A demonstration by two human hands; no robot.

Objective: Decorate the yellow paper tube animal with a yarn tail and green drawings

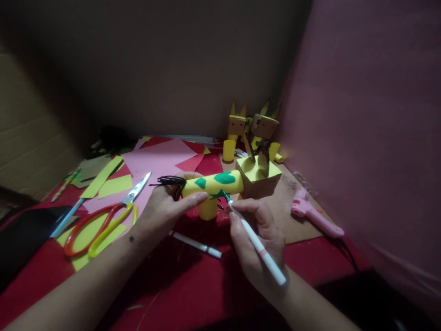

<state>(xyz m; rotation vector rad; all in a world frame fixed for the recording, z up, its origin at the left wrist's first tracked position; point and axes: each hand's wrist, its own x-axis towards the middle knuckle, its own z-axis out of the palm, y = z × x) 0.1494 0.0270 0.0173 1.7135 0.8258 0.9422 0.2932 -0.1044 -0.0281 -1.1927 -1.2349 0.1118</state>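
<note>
A yellow paper animal figure [229,182] lies across the middle of the view, with green patches on its tube body, a black yarn tail at the left and a box head [261,184] with dark upright ears at the right. My left hand [175,200] is closed around the tail end, thumb along the near side. In my right hand [257,230] is a white marker [258,246], gripped like a pen. Its green tip touches the lower side of the body, at a green patch. A paper tube leg [207,209] points downward beneath it.
Red-and-yellow scissors [110,209] rest on coloured paper [160,158] at the left. Another white marker [196,243] lies on the red cloth [193,280]. A pink glue gun [315,214] sits on cardboard [298,220] at the right. Two similar figures [237,124] stand behind.
</note>
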